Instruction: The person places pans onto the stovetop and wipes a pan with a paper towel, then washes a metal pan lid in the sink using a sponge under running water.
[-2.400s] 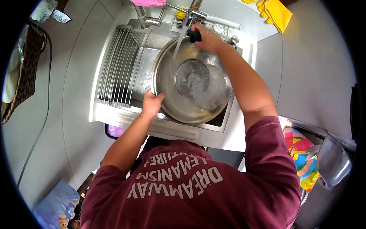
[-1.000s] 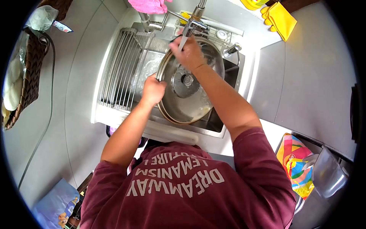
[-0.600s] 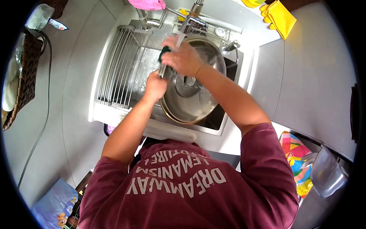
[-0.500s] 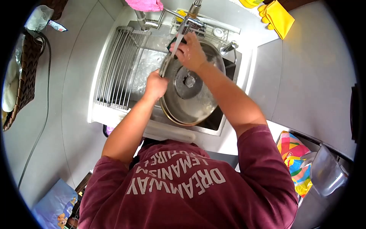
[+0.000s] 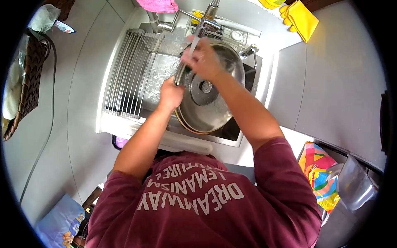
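A round metal pan lid or basin (image 5: pixel 209 111) is tilted over the sink (image 5: pixel 163 70), with a disc and knob-like piece at its middle. My left hand (image 5: pixel 170 94) is closed on its left rim. My right hand (image 5: pixel 202 58) is at the upper left rim, under the water running from the faucet (image 5: pixel 202 28). It is blurred by motion, and the dark green scrubber seen earlier is hardly visible at its fingers. Water lies on the sink floor left of the metal piece.
A roll-up drying rack (image 5: pixel 132 74) covers the sink's left side. Behind are a wire caddy (image 5: pixel 248 39), a pink cloth (image 5: pixel 159 5) and yellow gloves (image 5: pixel 301 18). A wicker basket (image 5: pixel 31 78) stands left; a clear plastic container (image 5: pixel 355 184) sits lower right.
The round metal piece has gone from nearly flat to tilted, its left rim raised. My right hand has moved from its top edge to the upper left rim; my left hand still grips it.
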Available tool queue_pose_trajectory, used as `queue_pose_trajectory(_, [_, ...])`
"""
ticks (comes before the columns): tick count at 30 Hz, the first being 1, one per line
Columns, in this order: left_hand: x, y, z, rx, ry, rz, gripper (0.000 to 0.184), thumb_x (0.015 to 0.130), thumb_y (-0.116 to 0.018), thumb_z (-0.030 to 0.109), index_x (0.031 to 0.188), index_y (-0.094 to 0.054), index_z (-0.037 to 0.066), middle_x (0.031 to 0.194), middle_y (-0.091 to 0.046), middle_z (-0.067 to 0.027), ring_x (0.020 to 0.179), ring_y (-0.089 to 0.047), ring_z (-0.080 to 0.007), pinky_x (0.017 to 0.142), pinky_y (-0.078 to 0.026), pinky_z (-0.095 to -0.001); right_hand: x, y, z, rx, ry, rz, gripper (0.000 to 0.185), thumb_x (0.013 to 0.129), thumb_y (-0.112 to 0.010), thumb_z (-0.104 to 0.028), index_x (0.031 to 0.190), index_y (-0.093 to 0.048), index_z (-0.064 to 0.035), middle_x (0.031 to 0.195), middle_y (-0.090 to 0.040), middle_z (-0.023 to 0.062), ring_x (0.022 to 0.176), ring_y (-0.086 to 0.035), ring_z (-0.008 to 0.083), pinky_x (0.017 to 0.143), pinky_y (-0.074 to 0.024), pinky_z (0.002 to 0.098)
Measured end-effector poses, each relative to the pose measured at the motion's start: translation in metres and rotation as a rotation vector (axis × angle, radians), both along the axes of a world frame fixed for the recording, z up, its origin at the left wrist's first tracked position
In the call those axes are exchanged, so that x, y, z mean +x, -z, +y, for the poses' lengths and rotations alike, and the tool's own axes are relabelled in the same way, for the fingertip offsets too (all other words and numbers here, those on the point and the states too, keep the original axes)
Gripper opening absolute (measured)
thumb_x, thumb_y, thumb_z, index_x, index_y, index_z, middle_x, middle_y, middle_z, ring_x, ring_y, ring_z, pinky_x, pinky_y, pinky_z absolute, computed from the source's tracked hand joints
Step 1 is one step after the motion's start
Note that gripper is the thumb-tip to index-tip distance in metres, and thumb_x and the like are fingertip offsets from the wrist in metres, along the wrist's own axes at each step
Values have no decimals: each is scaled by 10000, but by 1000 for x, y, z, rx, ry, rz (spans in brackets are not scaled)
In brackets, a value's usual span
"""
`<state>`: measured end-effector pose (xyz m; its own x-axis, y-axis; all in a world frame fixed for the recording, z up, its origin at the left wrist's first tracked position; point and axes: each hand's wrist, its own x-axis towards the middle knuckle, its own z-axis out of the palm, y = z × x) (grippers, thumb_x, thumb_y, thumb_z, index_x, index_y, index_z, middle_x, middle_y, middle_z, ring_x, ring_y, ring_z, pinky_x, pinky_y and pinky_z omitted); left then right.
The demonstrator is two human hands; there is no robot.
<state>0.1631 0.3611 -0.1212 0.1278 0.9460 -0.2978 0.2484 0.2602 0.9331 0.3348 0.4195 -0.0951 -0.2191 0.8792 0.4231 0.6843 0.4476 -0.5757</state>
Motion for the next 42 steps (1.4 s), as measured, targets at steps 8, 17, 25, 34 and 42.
queue_pose_trajectory(8, [2,-13,-10,-17,-37,-78,270,710,-524,-29,954,-638,-2,737,-655,-99,686,-606,-140,642,-483,-308,13,8,10,159,-40,-191,186,790,-629,-288,900,-657,-141,1105,-562,124,1118,-471,313,998,-333,470])
queue_pose_trajectory(17, [-2,-15,-11,-31,-34,-32,283,715,-520,-34,977,-627,-19,775,-663,-106,690,-603,-147,649,-484,-305,2,-9,4,187,-53,-319,154,755,-676,-250,777,-604,-115,1186,-503,129,1118,-463,348,991,-356,468])
queue_pose_trajectory(25, [-10,-16,-17,-62,-51,-86,254,732,-520,-28,959,-632,-10,736,-652,-63,616,-566,-114,592,-467,-288,19,18,27,255,-2,-302,149,810,-612,-241,834,-584,-97,983,-604,73,1002,-524,312,883,-380,476])
queue_pose_trajectory(34, [-15,-33,-22,86,-9,-96,229,744,-519,-30,939,-633,11,688,-636,-48,601,-551,-83,580,-460,-266,10,-19,23,169,385,-342,127,750,-578,-183,772,-591,-59,834,-568,111,807,-531,321,863,-412,482])
queue_pose_trajectory(42, [-11,-27,-16,150,12,2,194,751,-539,-19,916,-633,21,601,-583,-46,522,-505,-91,524,-435,-277,-9,-25,10,146,84,-612,154,723,-563,-238,765,-610,-98,903,-598,91,985,-565,275,974,-323,589])
